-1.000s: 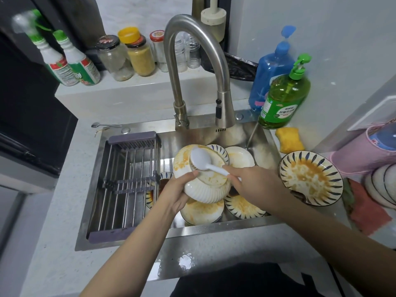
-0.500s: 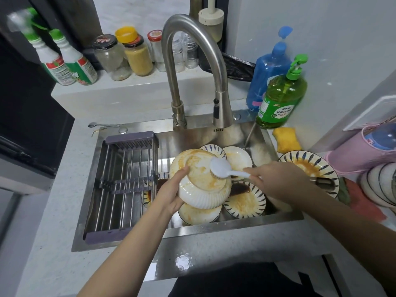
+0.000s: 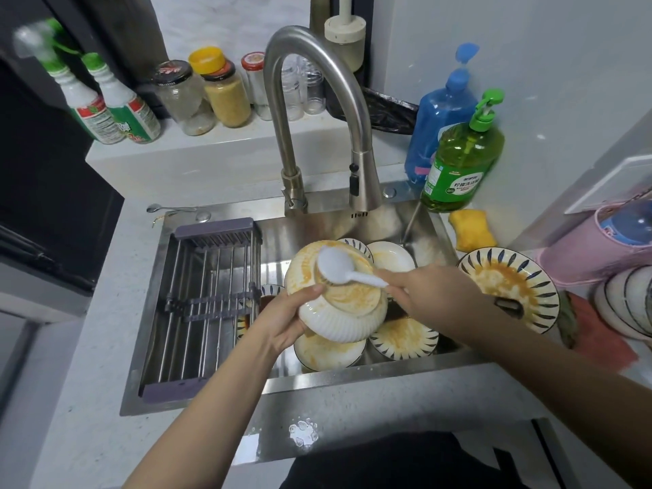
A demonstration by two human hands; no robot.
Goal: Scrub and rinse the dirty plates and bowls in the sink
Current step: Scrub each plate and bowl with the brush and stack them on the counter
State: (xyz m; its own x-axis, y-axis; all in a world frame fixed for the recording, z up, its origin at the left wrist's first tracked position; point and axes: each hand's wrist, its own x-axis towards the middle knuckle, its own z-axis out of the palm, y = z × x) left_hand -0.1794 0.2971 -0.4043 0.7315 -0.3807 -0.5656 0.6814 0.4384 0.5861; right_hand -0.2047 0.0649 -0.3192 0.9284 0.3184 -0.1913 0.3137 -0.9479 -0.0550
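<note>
My left hand grips a white ribbed bowl by its left rim, tilted above the steel sink; orange sauce smears its inside. My right hand holds the handle of a white dish brush, whose head rests on the bowl's upper left inside. Under the bowl lie several sauce-stained plates and bowls, among them a striped-rim plate and a white plate. Another dirty striped plate sits on the counter at the right.
A curved tap arches over the sink. A metal drain rack fills the sink's left half. Green soap bottle, blue bottle and yellow sponge stand at back right. Stacked clean plates and a pink jug at far right.
The brush head swept right across the bowl, then back to its upper left. My left hand kept hold of the bowl, which shifted only slightly.
</note>
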